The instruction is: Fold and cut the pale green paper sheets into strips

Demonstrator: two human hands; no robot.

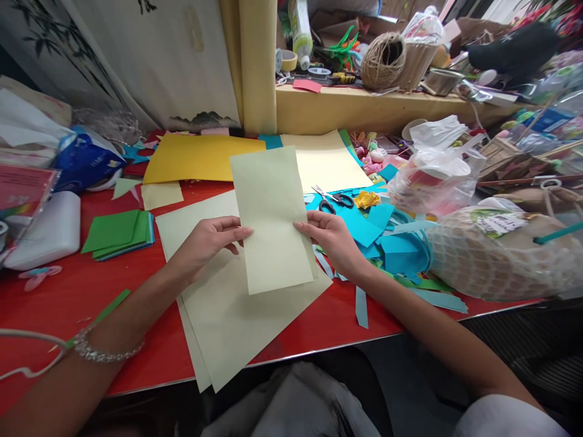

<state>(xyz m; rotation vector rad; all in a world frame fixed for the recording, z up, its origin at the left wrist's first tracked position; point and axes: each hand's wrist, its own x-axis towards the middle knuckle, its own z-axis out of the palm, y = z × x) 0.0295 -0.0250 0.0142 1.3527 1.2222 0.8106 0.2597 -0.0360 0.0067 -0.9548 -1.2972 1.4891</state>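
A narrow pale green sheet of paper [273, 237] is held up between my two hands, its long side roughly upright. My left hand [214, 238] pinches its left edge, thumb in front. On the opposite edge, my right hand [328, 233] grips it the same way, and the fingertips behind the paper are hidden. Beneath it, larger pale green sheets [241, 328] lie overlapped on the red table [136, 291], their near corners sticking out past the table's edge. Black-handled scissors [331, 199] rest partly spread on blue paper beyond my right hand.
Yellow paper [200, 156] and a cream sheet [323, 161] lie at the back. A green paper stack [119, 233] sits left. Blue scraps [364, 224], a net-wrapped bundle [501, 255] and plastic bags crowd the right. Above stands a shelf [341, 100] bearing twine [380, 64].
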